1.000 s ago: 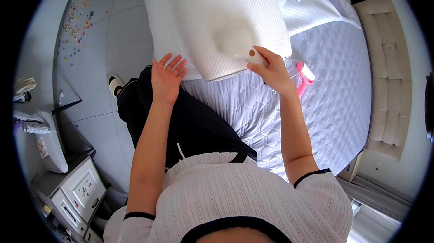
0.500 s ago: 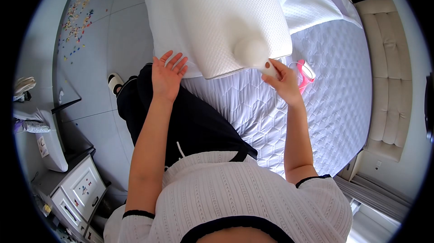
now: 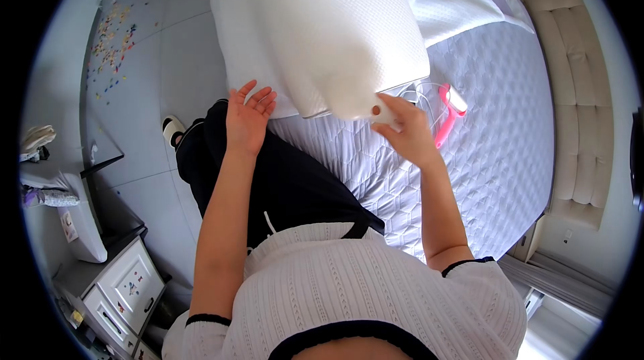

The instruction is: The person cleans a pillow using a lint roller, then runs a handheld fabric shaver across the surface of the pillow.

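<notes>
Two bare hands, one gripping a white tool.
The right hand point(image 3: 408, 131) pinches the handle of the white tool point(image 3: 355, 98), whose blurred head is at the near edge of the white textured pillow point(image 3: 335, 15); contact is unclear. The left hand point(image 3: 247, 123) is open, palm up, fingers slightly curled, near dark trousers point(image 3: 288, 182). A pink-and-white device point(image 3: 443, 127) lies on the quilted bed point(image 3: 493, 159), right of the pillow.

Headboard point(image 3: 570, 105): beige, tufted. Mattress cover point(image 3: 496, 132): pale lavender-grey, quilted. Pillow point(image 3: 335, 11): white, fine textured pattern. Device point(image 3: 449, 112): pink and white. Trousers point(image 3: 288, 172): black.
</notes>
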A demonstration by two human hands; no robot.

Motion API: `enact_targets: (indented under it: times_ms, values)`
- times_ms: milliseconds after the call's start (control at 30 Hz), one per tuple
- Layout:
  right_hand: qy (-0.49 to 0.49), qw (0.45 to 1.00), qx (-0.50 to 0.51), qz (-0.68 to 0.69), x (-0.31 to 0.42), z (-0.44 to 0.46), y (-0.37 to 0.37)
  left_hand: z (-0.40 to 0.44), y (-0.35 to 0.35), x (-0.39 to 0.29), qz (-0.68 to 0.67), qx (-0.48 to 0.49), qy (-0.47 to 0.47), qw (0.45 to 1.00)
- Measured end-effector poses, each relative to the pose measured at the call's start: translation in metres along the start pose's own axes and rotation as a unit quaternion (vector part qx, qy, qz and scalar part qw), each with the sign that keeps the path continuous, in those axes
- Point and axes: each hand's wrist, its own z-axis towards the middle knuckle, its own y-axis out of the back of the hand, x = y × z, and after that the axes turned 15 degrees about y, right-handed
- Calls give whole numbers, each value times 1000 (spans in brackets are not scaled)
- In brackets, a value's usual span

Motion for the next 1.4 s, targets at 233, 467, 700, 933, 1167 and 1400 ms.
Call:
enact_targets:
  times_ms: [233,467,700,933,1167,1400]
  values:
    - [-135,974,-100,152,-32,-20,3,5,8,1,24,23,8,999]
    - [18,999,5,-28,32,7,-38,3,5,1,27,21,7,999]
    - [33,989,68,-130,59,17,-70,-2,0,1,18,9,-4,1000]
    - [42,994,-50,-88,14,-4,-16,1,3,0,29,14,9,999]
    - [-135,960,-143,199,-34,-22,-1,0,6,3,27,18,6,999]
    - [18,999,-17,-36,32,39,-25,2,2,4,10,38,29,999]
